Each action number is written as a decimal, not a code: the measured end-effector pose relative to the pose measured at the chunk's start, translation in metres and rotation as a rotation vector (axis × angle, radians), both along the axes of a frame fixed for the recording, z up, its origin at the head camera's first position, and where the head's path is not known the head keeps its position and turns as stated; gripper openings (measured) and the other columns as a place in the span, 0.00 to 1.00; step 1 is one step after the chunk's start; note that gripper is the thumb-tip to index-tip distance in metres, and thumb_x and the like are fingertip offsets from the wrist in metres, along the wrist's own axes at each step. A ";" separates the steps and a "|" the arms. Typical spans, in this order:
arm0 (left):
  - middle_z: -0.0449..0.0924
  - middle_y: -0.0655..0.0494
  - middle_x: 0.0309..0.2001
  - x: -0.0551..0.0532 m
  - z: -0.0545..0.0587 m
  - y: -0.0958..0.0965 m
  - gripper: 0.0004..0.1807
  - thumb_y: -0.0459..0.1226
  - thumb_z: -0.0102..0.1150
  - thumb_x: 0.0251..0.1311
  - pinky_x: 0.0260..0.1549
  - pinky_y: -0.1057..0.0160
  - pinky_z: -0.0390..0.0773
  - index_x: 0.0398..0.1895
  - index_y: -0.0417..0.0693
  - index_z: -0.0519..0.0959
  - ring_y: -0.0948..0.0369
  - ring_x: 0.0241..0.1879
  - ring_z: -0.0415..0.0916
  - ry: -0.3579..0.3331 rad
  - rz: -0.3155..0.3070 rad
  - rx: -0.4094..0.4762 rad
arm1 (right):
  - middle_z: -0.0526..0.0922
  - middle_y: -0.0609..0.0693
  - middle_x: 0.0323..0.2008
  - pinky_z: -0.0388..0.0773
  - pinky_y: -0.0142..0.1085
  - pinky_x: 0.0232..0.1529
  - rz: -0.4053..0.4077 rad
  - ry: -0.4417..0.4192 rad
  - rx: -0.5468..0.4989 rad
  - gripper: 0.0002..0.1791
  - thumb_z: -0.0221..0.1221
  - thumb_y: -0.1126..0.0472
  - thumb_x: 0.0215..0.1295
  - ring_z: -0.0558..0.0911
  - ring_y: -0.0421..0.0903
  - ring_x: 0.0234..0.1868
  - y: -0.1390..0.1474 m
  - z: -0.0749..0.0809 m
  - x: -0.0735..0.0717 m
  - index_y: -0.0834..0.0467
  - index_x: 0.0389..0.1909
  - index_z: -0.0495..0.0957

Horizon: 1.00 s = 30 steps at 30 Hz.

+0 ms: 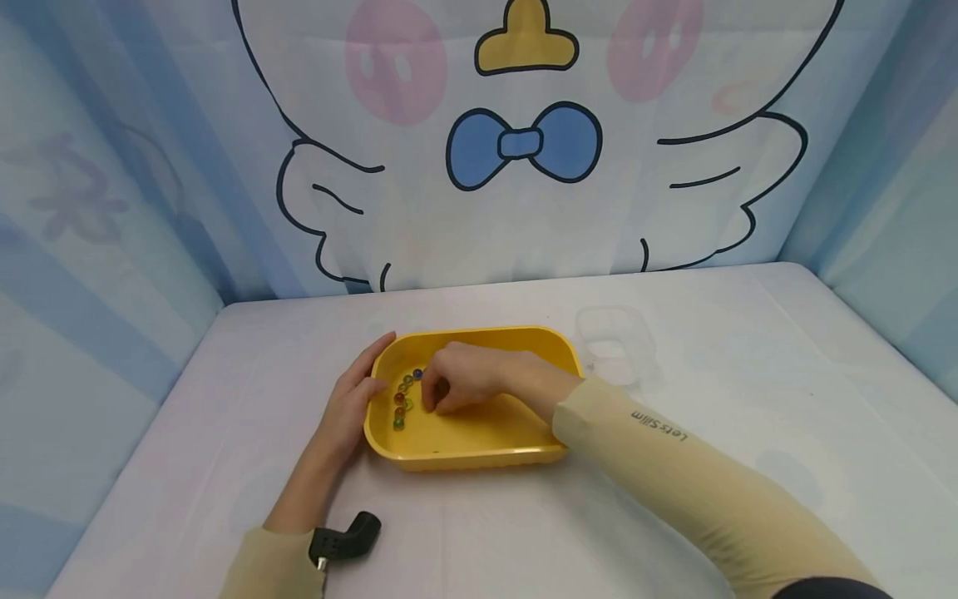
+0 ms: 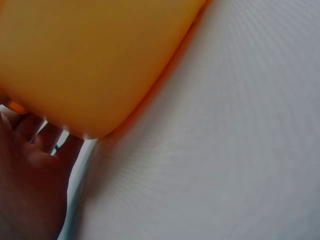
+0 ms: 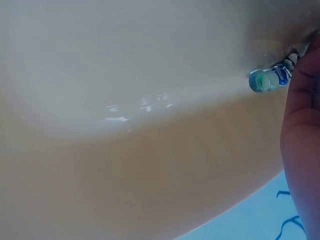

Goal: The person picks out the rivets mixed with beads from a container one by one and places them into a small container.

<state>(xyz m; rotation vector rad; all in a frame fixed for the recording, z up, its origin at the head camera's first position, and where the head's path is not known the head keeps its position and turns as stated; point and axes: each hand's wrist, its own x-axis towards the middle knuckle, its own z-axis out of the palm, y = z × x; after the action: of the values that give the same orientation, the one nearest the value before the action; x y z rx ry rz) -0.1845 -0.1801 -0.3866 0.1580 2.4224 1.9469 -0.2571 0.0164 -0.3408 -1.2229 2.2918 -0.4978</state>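
A yellow plastic tray (image 1: 464, 453) sits on the white-covered table. At its left end my left hand (image 1: 348, 413) grips the wall, thumb over the rim and fingers along the outside; the left wrist view shows that hand (image 2: 37, 170) against the tray's outer side (image 2: 100, 65). Several glass marbles (image 1: 399, 411) in green, amber, red and blue lie in a curved line inside the left end. My right hand (image 1: 467, 378) reaches into the tray beside them, fingers bent and tips down at the floor. I cannot tell whether a marble is between its fingertips. Some marbles (image 3: 270, 77) show beside its fingers in the right wrist view.
A clear plastic container (image 1: 615, 343) stands just behind the tray's right end, near the right forearm. A black wrist device (image 1: 346, 537) is strapped to the left wrist. Printed fabric walls (image 1: 516, 233) close off the table's back and sides.
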 end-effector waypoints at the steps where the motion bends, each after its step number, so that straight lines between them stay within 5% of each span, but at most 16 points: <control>1: 0.53 0.56 0.79 0.000 0.000 0.000 0.36 0.29 0.37 0.65 0.74 0.49 0.45 0.79 0.50 0.58 0.56 0.77 0.47 0.001 0.001 0.001 | 0.82 0.41 0.37 0.76 0.27 0.43 0.001 0.003 0.003 0.04 0.66 0.63 0.66 0.77 0.40 0.40 0.000 0.000 0.000 0.51 0.38 0.87; 30: 0.53 0.56 0.78 -0.001 -0.002 0.000 0.36 0.30 0.37 0.66 0.74 0.49 0.46 0.79 0.49 0.58 0.56 0.77 0.47 0.002 0.002 -0.004 | 0.82 0.45 0.33 0.76 0.29 0.38 -0.045 -0.075 -0.128 0.04 0.64 0.68 0.62 0.77 0.41 0.35 0.007 0.007 -0.005 0.57 0.37 0.83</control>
<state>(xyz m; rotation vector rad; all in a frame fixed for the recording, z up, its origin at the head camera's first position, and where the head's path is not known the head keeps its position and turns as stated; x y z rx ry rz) -0.1852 -0.1801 -0.3889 0.1570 2.4285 1.9435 -0.2626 0.0235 -0.3335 -1.1930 2.2584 -0.7041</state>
